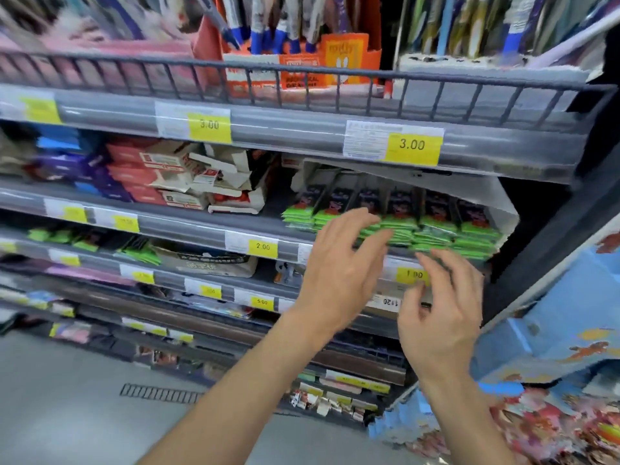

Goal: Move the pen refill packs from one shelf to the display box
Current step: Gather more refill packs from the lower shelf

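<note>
Green and dark pen refill packs (pixel 432 226) stand in several rows inside a white display box (pixel 500 199) on the second shelf at the right. More green packs (pixel 60 236) lie on the shelf below at the left. My left hand (pixel 339 266) hovers in front of the box's left rows, fingers spread, holding nothing. My right hand (pixel 439 310) is lower and to the right, just before the shelf edge, fingers curled loosely and apart, with nothing in it. The view is blurred by motion.
A wire-railed shelf (pixel 302 78) above carries pens and an orange box (pixel 335 58). Red and white boxes (pixel 174 176) sit left of the display box. Yellow price tags (pixel 412 146) line the shelf edges. A blue printed display (pixel 553 330) stands at the right.
</note>
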A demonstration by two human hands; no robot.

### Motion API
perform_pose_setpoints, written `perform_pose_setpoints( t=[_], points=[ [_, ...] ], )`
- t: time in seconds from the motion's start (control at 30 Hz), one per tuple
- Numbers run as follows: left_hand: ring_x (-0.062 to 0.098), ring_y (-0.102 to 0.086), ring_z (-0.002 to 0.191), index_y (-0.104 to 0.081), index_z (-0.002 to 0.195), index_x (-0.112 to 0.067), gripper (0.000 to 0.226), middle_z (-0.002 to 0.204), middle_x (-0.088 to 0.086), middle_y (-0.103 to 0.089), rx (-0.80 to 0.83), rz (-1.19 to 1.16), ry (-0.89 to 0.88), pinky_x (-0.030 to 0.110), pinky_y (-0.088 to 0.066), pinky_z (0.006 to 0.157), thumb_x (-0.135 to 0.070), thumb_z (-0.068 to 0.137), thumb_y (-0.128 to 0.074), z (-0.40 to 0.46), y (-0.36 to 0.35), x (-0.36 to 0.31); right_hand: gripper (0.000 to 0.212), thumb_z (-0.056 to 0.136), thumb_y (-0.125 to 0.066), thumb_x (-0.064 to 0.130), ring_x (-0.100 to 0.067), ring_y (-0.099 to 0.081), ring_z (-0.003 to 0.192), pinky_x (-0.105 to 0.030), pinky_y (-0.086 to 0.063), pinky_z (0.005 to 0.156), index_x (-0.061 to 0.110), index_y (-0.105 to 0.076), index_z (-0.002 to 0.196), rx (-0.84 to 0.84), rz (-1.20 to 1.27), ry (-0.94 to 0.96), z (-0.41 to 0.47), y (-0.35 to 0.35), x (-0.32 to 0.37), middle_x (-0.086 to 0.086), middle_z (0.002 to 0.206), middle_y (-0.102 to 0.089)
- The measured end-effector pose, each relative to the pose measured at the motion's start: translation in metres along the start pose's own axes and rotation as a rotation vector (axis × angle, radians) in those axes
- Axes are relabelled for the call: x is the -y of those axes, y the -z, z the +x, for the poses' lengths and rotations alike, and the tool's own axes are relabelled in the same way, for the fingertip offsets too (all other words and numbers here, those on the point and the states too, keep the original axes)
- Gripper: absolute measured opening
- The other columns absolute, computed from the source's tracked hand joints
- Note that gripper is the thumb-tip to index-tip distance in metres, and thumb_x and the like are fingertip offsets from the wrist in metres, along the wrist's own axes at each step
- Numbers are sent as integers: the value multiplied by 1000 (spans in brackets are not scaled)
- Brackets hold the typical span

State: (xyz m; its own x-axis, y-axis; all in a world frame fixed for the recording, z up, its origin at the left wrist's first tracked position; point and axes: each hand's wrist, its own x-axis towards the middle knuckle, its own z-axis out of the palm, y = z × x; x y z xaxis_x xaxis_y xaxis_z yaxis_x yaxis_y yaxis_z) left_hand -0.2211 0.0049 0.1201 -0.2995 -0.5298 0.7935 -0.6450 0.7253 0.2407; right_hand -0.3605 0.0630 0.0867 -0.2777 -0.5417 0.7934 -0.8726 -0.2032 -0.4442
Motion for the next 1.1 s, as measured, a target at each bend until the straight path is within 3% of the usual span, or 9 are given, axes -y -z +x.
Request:
perform_pose_setpoints(
  t=[0.1,0.2,0.43,0.53,0.67,0.8,0.87,0.97,1.1],
  points=[
    [34,-63,112,-71,122,-2,23,126,20,-65,23,40,101,44,-55,88,-6,101,-63,-77,63,42,26,90,-54,-1,-36,-60,102,-38,-45,100,-5,-71,109,96,126,10,-19,-31,29,-18,106,-68],
    [25,-62,108,-73,122,-5,26,125,12,-62,67,118,278,37,-55,82,-13,102,-57,-151,133,93,27,92,-52,6,-32,-61,98,-23,-39,102,-3,-73,108,230,231,-19,-42,-68,70,-14,102,-69],
    [34,-64,115,-73,125,-1,32,127,17,-64,200,248,658,50,-59,89,2,93,-68,-243,230,224,20,88,-63,-4,-33,-64,99,-47,-52,96,1,-72,105,547,364,111,-105,-193,220,-11,101,-69],
    [39,-63,117,-70,128,-1,35,128,20,-65,248,300,671,50,-59,92,-1,93,-70,-256,260,287,23,90,-62,2,-25,-60,104,-42,-52,92,5,-70,112,687,337,190,-128,-253,286,-6,107,-68],
    [45,-51,135,-57,148,-6,49,146,27,-54,388,367,729,56,-50,105,-17,100,-65,-260,296,374,33,97,-56,16,-24,-49,126,-42,-48,102,12,-62,130,884,236,176,-142,-332,360,-6,130,-58],
    [47,-39,144,-42,158,-11,60,154,29,-42,565,440,732,56,-39,115,-33,104,-57,-256,321,450,50,103,-50,33,-30,-27,150,-44,-29,122,18,-45,150,995,37,141,-139,-398,407,-13,159,-36],
    [47,-31,149,-36,161,-13,62,160,30,-34,590,440,732,56,-35,118,-35,106,-52,-249,326,484,55,103,-48,38,-32,-23,151,-46,-26,123,19,-39,154,1011,-13,138,-135,-428,423,-13,163,-29],
    [50,-32,149,-40,158,-9,58,158,33,-35,543,410,740,57,-35,118,-32,107,-53,-236,327,536,57,103,-46,42,-33,-32,145,-47,-34,116,22,-36,156,1037,-44,103,-128,-473,444,-11,163,-30],
    [53,-34,147,-48,153,-4,50,155,40,-37,495,377,761,57,-32,121,-26,108,-51,-218,328,606,49,103,-44,46,-41,-57,123,-46,-50,98,30,-45,150,1051,-109,68,-127,-525,472,-15,159,-38]
  ],
)
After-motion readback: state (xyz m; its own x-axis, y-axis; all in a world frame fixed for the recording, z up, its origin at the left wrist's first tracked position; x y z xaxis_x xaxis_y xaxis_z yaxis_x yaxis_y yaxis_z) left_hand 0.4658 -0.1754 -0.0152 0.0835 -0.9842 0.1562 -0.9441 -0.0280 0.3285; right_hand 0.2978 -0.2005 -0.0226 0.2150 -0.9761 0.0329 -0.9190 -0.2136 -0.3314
